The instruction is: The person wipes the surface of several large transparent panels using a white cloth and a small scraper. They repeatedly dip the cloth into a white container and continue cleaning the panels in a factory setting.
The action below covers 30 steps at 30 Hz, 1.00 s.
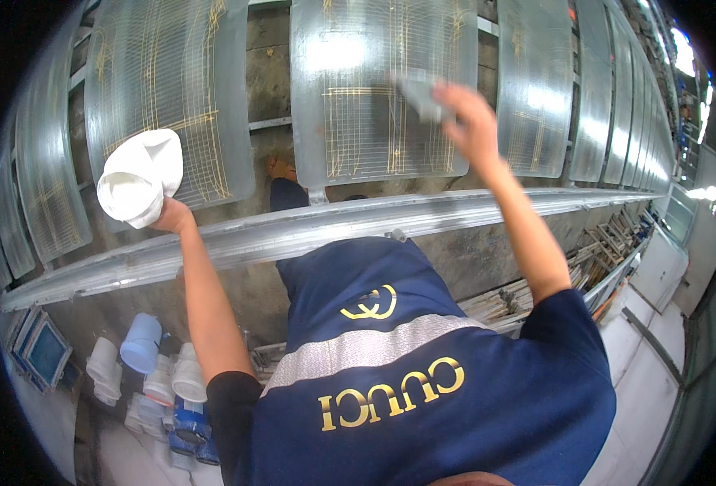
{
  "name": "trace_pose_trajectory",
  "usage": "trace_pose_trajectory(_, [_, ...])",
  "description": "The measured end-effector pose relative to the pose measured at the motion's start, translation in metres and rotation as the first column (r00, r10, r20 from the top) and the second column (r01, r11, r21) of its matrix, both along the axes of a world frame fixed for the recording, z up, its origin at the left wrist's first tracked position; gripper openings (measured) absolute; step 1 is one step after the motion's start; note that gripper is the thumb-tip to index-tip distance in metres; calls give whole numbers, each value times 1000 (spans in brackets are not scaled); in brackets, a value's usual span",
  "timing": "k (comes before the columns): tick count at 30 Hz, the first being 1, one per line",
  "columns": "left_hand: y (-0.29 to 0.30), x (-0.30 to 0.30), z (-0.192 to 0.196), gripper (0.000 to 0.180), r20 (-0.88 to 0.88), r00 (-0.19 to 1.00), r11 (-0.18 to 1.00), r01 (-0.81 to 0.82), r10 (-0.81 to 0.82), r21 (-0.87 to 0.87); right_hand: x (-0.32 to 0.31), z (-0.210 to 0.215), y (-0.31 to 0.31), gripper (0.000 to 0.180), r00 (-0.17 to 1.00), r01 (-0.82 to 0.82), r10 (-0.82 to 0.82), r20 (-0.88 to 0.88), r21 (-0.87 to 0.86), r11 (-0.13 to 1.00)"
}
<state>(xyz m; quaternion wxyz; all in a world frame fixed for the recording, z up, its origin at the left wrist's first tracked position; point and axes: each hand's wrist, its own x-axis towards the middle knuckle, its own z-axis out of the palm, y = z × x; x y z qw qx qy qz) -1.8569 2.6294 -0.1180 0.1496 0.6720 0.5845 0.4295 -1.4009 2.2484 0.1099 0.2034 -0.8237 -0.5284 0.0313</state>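
Left hand [172,217] grips a white plastic tub [139,178], tilted within reach; right hand [473,121] pinches a grey scraper blade [419,95] flat against the clear gold-lined panel [374,81].

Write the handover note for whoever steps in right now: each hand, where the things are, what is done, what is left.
Left hand: raised, holding a white plastic tub in front of the left glass panel.
Right hand: pressing a small grey squeegee-like tool on the middle glass panel, upper right part.
Panels with yellow grid lines stand in a row above a long metal rail. Spare white tubs and blue-framed screens sit on the floor at lower left.
Done: cannot tell how much of the panel is covered.
Left: the remaining panels, apparently.
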Motion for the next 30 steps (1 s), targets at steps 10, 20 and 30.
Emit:
trace_pose_trajectory(10, [-6,18,19,44,-22,1000,1000,1,-1,-3,104,-76,107,59,995,32,-26,100,-52,998])
trace_pose_trajectory(20, [-5,3,4,41,-92,985,977,-156,144,-147,-105,-4,-95,72,968,59,-108,-227,-213,975])
trace_pose_trajectory(30, [3,-6,0,32,-70,997,999,-29,31,34,218,-45,90,44,943,334,-333,28,-66,940])
